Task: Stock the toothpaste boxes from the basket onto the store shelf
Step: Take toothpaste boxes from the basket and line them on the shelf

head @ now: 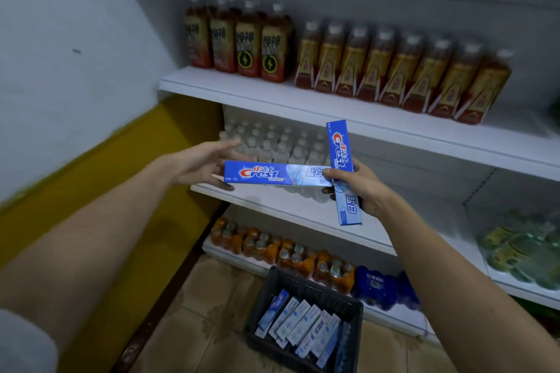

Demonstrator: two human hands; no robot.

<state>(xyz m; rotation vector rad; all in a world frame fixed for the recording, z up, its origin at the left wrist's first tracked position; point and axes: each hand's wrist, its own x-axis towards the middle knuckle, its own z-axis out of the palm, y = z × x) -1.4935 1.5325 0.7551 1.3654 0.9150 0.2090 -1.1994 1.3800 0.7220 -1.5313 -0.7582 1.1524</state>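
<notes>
My right hand [363, 188] grips two blue toothpaste boxes crossed over each other: one lies level [272, 174], the other stands nearly upright [341, 145]. My left hand [200, 165] is at the left end of the level box, fingers extended behind it and thumb under its corner. Both hands hover in front of the middle white shelf [291, 209]. On the floor below sits a dark plastic basket [291, 285] holding several more toothpaste boxes [303, 324].
Small clear bottles [272, 145] fill the back left of the middle shelf. Tea bottles [378, 66] line the upper shelf. Orange drink packs [281, 248] and blue packs [375, 288] stand on the bottom shelf. Green packs [521, 248] lie at the right. A wall closes the left side.
</notes>
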